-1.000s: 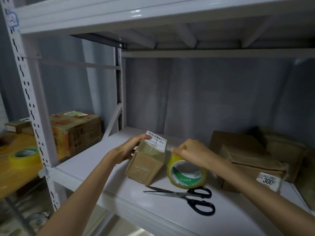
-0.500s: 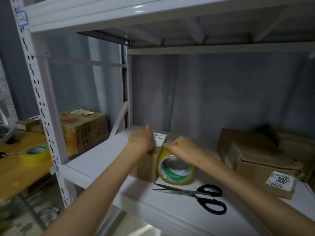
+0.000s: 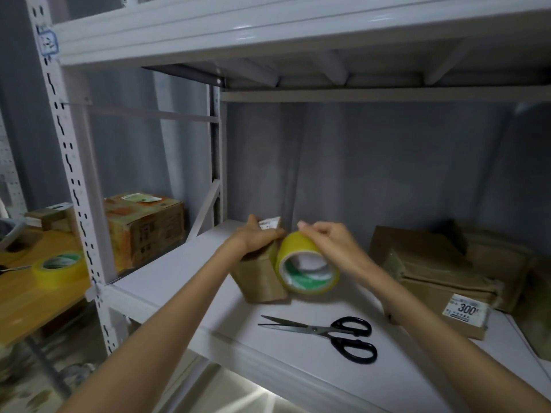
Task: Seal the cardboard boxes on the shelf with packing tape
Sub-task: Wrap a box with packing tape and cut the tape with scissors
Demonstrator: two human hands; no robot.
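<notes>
A small brown cardboard box (image 3: pixel 262 278) with a white label stands on the white shelf (image 3: pixel 185 296). My left hand (image 3: pixel 256 236) grips its top, fingers curled over the upper edge. A yellow roll of packing tape (image 3: pixel 307 268) with a green-and-white core is tipped against the box's right side. My right hand (image 3: pixel 328 242) holds the roll from above, fingers curled over its rim. Any free tape end is hidden between my hands.
Black-handled scissors (image 3: pixel 337 332) lie on the shelf in front of the box. Flattened brown boxes (image 3: pixel 432 272) with a "300" label are stacked at the right. Left of the rack post, a printed carton (image 3: pixel 146 228) and a second yellow tape roll (image 3: pixel 56 268) sit on a wooden table.
My left hand moved from the box's left side onto its top. My right hand brought the tape roll left against the box and lifted it off the shelf.
</notes>
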